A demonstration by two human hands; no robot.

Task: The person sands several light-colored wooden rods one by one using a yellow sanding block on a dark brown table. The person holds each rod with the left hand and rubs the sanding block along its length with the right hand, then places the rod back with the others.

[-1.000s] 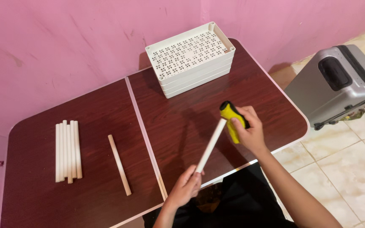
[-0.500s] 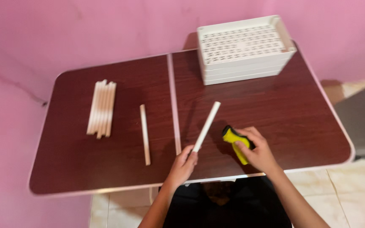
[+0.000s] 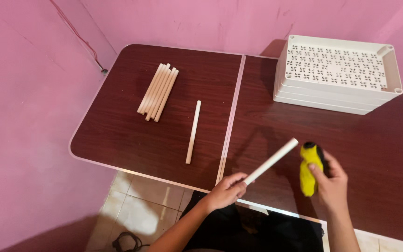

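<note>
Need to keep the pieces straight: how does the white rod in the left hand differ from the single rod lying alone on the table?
The held rod is gripped at its near end by the left hand and angled up toward the yellow tool in the right hand; the single rod lies flat and untouched on the table. The held rod crosses the right leaf; the single rod sits left of the centre seam. Both are plain, pale, straight rods.

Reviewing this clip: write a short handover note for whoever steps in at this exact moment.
Left hand grips one end of a white stick, raised over the table. Right hand holds a yellow tool near the stick's free end, not touching it. Lying untouched: a bundle of sticks and a single stick on the left half; stacked white trays at the far right.
</note>
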